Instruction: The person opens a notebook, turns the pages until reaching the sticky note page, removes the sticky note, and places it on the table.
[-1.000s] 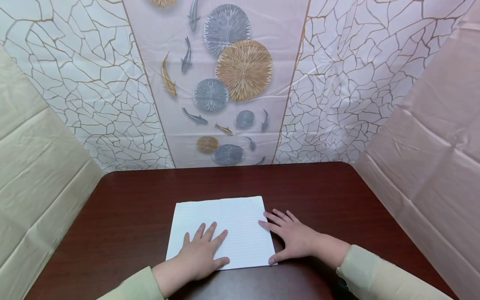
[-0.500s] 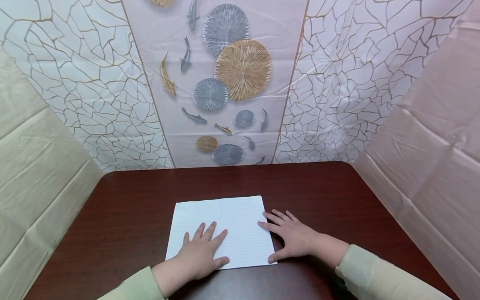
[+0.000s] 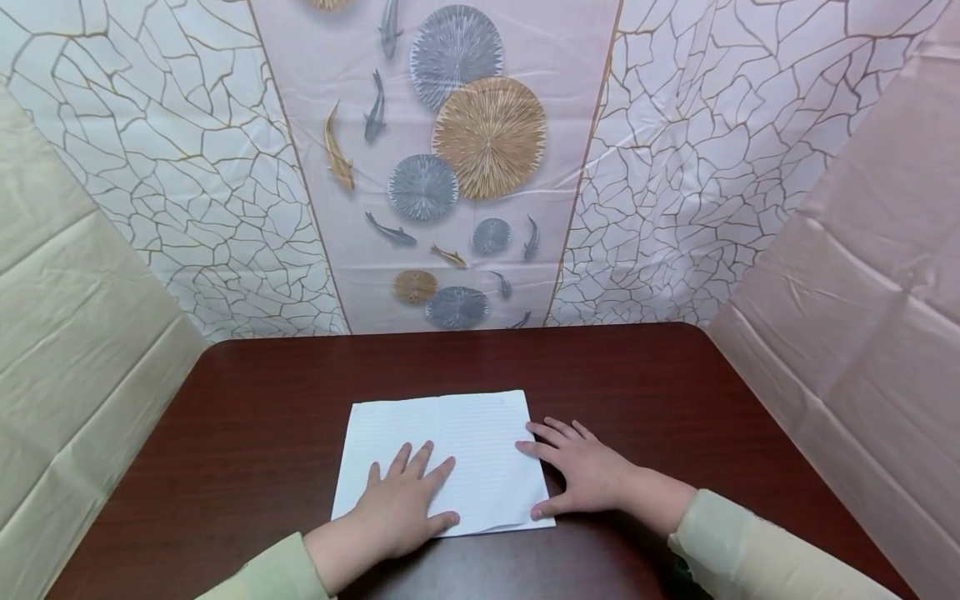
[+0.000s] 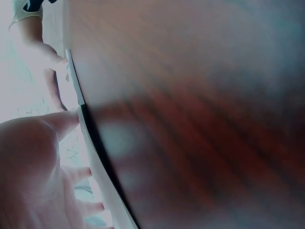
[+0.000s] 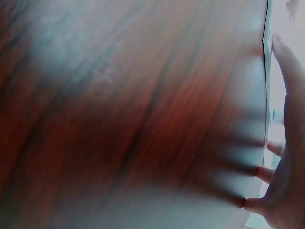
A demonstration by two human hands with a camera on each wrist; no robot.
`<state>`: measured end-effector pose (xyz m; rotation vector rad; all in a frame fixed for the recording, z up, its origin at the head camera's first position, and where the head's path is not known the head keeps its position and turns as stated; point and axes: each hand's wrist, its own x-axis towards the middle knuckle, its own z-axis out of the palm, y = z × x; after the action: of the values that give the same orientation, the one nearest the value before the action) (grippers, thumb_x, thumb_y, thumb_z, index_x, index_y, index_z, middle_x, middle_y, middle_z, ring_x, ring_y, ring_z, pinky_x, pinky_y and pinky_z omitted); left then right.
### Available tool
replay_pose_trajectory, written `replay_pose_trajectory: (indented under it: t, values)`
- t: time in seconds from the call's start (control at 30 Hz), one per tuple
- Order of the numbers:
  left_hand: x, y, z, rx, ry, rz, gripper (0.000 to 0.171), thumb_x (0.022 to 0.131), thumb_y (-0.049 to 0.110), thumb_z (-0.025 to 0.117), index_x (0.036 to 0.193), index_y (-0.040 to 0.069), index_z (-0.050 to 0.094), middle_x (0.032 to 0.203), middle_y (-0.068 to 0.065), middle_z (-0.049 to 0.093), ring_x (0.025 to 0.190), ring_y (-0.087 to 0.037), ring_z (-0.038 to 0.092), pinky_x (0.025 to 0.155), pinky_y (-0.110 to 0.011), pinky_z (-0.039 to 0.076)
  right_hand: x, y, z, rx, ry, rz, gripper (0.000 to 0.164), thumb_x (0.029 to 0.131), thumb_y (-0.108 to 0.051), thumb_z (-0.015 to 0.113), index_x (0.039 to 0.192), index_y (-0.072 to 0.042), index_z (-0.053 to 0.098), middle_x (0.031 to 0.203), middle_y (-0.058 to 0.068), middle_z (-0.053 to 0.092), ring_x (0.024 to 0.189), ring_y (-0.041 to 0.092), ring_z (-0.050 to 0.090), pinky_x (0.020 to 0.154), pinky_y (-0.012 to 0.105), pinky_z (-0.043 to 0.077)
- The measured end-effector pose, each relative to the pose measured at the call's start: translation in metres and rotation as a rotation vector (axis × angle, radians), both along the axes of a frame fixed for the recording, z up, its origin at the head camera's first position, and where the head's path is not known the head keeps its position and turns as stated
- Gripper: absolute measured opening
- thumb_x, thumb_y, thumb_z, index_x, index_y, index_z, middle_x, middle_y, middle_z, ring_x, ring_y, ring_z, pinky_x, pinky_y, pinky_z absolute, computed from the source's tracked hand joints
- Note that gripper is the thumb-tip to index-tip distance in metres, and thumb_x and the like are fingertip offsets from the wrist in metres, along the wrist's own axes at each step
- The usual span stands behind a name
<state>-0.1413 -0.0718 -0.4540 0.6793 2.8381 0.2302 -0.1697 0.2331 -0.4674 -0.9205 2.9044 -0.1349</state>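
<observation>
White lined paper (image 3: 480, 450) lies flat on the dark brown table, with a faint crease down its middle. My left hand (image 3: 397, 508) rests on its left half, fingers spread. At the right edge is my right hand (image 3: 592, 475), its fingers spread and partly off the sheet. Its thumb touches the lower right corner, where the top layer bulges slightly over another layer. In the left wrist view, the left hand (image 4: 33, 167) stands beside the paper's edge (image 4: 102, 167). The right wrist view has the right hand (image 5: 290, 152) with several fingertips at the table and paper edge.
The brown table (image 3: 285, 367) extends around the paper on all sides. A patterned cloth (image 3: 465, 250) with fish and round leaf shapes hangs behind it. Plain beige cloth walls stand at the left (image 3: 82, 350) and right (image 3: 855, 317).
My right thumb has slid slightly left on the paper's lower right corner, and the top layer there has shifted and bulged. The left hand stays in place.
</observation>
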Motion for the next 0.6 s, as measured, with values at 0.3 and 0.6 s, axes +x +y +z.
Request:
replay_pose_trajectory:
  t: [0.3,0.6]
  values:
    - [0.001,0.000,-0.001,-0.010,0.071,-0.010,0.073,0.081,0.067,0.048,0.141,0.027,0.039,0.149,-0.011,0.029,0.136,-0.040,0.022,0.097,-0.069,0.020,0.000,-0.002,0.001,-0.004,0.004,-0.003,0.091,0.064,-0.085,0.047,0.141,-0.036,0.035,0.150,-0.001,0.027,0.137,0.030,0.022,0.103,0.061,0.023]
    - [0.007,0.009,0.009,-0.025,0.222,-0.090,0.059,0.081,0.065,0.050,0.118,0.019,0.060,0.137,-0.009,0.045,0.130,-0.035,0.034,0.099,-0.062,0.028,-0.001,-0.006,0.003,0.001,-0.002,-0.037,0.088,0.064,-0.086,0.044,0.138,-0.037,0.039,0.148,-0.002,0.030,0.137,0.028,0.024,0.102,0.061,0.024]
